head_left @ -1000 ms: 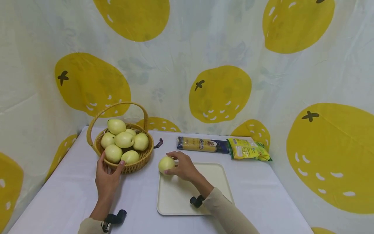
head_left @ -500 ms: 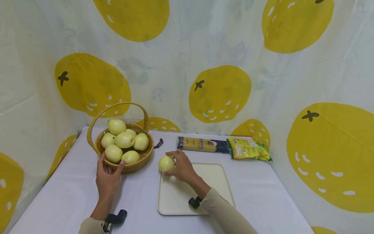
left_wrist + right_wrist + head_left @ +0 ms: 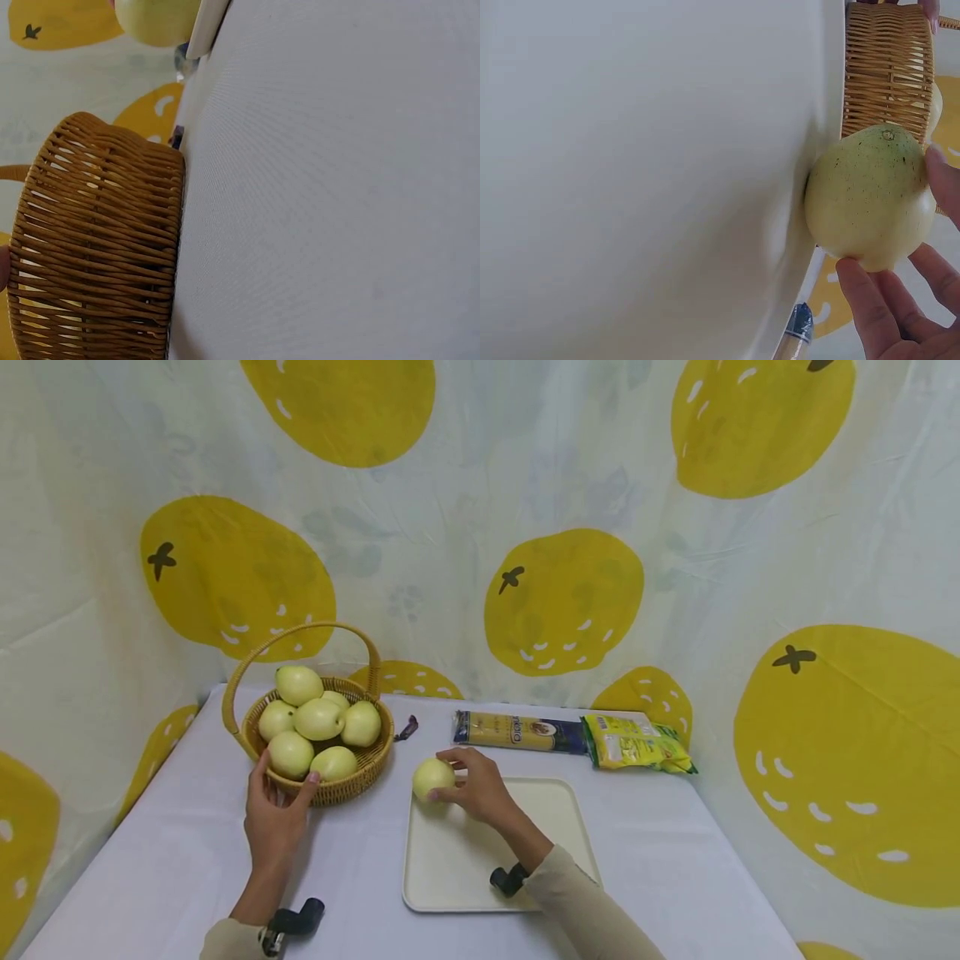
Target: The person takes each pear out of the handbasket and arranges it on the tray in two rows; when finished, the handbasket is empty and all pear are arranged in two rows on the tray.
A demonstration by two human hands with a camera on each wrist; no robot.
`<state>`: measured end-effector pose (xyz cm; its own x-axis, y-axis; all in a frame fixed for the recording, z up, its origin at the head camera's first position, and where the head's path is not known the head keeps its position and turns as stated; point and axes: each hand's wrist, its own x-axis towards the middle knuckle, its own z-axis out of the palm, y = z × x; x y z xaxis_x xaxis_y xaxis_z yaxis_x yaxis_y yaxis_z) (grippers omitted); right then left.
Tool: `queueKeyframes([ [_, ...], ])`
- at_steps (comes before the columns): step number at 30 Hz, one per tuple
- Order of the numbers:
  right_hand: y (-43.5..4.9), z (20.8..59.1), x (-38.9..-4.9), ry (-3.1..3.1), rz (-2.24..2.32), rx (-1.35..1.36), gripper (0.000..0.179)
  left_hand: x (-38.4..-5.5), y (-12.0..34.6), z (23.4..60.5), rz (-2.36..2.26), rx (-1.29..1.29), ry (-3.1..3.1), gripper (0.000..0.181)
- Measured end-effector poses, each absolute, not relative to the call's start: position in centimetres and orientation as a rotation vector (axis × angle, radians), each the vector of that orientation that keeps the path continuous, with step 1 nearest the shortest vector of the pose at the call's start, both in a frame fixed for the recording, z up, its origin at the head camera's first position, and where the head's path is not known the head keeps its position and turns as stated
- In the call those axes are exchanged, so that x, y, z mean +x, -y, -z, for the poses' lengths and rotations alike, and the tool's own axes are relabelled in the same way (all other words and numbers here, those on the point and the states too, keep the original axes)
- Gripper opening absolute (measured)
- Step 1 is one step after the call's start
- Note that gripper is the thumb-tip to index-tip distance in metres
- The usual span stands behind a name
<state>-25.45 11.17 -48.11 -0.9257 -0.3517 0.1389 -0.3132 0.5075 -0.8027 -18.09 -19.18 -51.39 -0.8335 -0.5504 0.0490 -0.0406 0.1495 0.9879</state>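
Note:
My right hand [image 3: 477, 788] holds a pale yellow-green pear [image 3: 433, 780] between thumb and fingers, at the far left corner of a cream tray [image 3: 480, 877]. In the right wrist view the pear [image 3: 871, 196] overlaps the tray's raised rim, with the fingertips on its side. On the left, a wicker basket [image 3: 343, 790] with a tall arched handle bears several more pears [image 3: 319, 719]. My left hand [image 3: 277, 820] grips the basket's near rim, thumb and fingers spread along it. Only the basket's woven side [image 3: 105, 247] and a bit of fingertip show in the left wrist view.
A long pack of pasta [image 3: 517, 732] lies behind the tray, beside a yellow and green packet [image 3: 639, 743]. A small dark purple scrap [image 3: 408, 727] lies right of the basket. Behind the white-covered table [image 3: 675, 860] hangs a curtain with printed yellow fruit.
My right hand and the pear have shifted slightly right, a little further over the tray's corner. The left hand and the basket have stayed put.

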Motion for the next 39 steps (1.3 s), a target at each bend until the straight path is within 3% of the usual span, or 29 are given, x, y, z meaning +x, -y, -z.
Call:
queueKeyframes([
  [21, -9.7, 49.1, -25.3, -2.828, 1.34, -0.568, 0.078, -18.0, 19.3, 51.6, 1.723, 0.539, 2.035, 0.095],
  [39, -11.8, 48.5, -25.3, -2.773, 1.46, -0.569, 0.068, -18.1, 19.3, 51.6, 1.697, 0.549, 2.05, 0.095],
])
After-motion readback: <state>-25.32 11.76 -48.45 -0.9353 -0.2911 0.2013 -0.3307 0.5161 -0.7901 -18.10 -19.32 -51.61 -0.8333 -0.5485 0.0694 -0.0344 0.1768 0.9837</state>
